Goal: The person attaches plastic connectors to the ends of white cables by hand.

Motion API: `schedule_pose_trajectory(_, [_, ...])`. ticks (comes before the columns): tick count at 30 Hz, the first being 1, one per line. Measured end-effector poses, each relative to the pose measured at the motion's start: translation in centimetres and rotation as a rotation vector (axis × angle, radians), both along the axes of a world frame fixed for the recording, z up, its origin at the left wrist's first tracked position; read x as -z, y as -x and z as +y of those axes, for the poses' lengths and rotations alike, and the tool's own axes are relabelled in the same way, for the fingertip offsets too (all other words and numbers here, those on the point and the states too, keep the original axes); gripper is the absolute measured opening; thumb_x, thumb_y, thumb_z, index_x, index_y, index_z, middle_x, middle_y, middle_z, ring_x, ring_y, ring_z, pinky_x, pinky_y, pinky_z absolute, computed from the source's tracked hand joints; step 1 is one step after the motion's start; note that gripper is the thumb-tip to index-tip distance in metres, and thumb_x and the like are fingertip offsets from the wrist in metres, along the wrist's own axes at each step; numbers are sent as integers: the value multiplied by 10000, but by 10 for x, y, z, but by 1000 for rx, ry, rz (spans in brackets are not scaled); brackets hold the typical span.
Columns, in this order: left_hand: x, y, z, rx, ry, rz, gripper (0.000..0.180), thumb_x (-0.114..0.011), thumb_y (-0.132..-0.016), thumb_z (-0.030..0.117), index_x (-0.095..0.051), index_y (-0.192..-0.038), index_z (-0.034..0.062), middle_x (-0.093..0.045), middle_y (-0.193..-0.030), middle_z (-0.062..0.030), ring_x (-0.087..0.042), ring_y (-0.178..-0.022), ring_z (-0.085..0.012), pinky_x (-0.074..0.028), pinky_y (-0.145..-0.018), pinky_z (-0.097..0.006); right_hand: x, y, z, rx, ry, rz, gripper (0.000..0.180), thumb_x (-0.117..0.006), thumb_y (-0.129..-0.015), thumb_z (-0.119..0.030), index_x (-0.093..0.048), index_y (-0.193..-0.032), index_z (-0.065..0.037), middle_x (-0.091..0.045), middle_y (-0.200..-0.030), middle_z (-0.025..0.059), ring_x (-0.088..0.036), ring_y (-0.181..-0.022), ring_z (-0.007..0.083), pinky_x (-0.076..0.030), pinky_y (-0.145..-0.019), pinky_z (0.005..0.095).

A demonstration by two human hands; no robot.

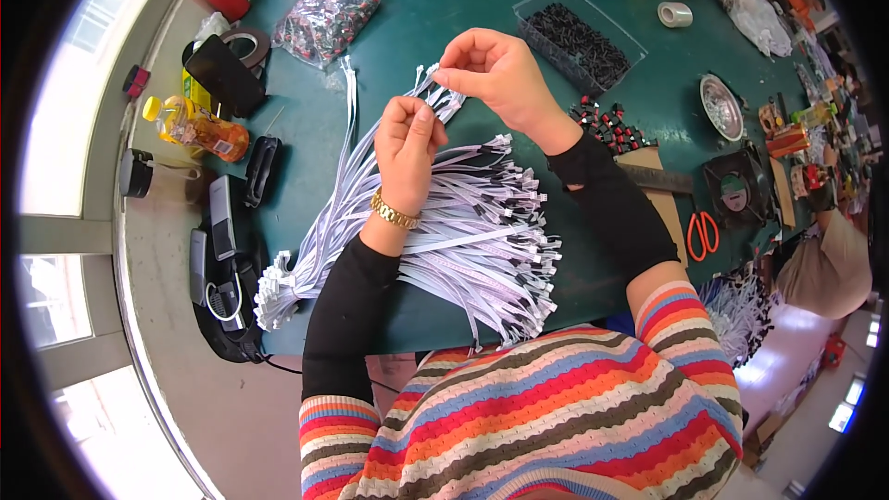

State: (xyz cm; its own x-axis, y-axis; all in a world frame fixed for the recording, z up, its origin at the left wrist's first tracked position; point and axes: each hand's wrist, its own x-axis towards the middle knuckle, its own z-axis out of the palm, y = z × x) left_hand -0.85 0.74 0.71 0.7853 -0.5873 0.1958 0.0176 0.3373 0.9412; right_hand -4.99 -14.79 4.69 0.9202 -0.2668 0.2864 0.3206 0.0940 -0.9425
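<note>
Nearest us, the fanned heap of white flat ribbon cables (463, 241) covers the green table (639, 111). Our left hand (407, 143) clenches several cables; beyond, our right hand (491, 69) pinches one cable's connector end (428, 76).

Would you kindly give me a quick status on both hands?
Left hand shut on white cables. Right hand pinching one cable end. Nothing in the way.

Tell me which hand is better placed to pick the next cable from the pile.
Probably the left hand: it sits right over the pile of white cables, while the right hand is raised higher, pinching a cable end.
</note>
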Motion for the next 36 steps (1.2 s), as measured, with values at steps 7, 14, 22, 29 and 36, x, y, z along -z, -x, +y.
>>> schedule_pose_trajectory(7, [1,0,-1,7,2,-3,107,-482,-953,149,-475,-885,66,-542,-661,-3,-396,-525,-27,-298,-456,-163,0,0,-3,24,9,-4,127,-690,-771,3,-600,-858,-16,-620,-816,12,-592,-738,63,-477,-658,186])
schedule_pose_trajectory(14, [1,1,-1,10,-29,-23,116,-480,-951,170,-494,-893,70,-542,-661,-10,-363,-481,-21,-269,-435,-151,-3,1,-6,-77,72,82,166,-687,-769,-9,-602,-912,-7,-621,-814,18,-591,-753,62,-473,-666,185])
schedule_pose_trajectory(22, [-1,1,1,26,-36,-16,104,-478,-949,148,-484,-888,64,-546,-669,-9,-387,-509,-20,-283,-443,-154,-10,4,-12,-94,141,104,250,-678,-767,-13,-608,-1007,-5,-630,-829,28,-598,-763,67,-479,-691,189])
schedule_pose_trajectory(29, [-2,2,-3,34,-36,-5,101,-489,-943,132,-474,-876,59,-547,-668,-11,-416,-539,-29,-306,-464,-166,-14,7,-39,-85,240,119,234,-675,-760,-41,-615,-983,-8,-634,-783,26,-591,-714,64,-461,-648,192])
schedule_pose_trajectory(36, [0,-1,0,-28,-12,-16,96,-491,-941,126,-482,-876,56,-530,-646,-6,-433,-545,-37,-324,-484,-171,-5,-2,-50,23,557,277,202,-655,-783,-106,-619,-965,-25,-648,-746,25,-562,-631,53,-432,-548,202])
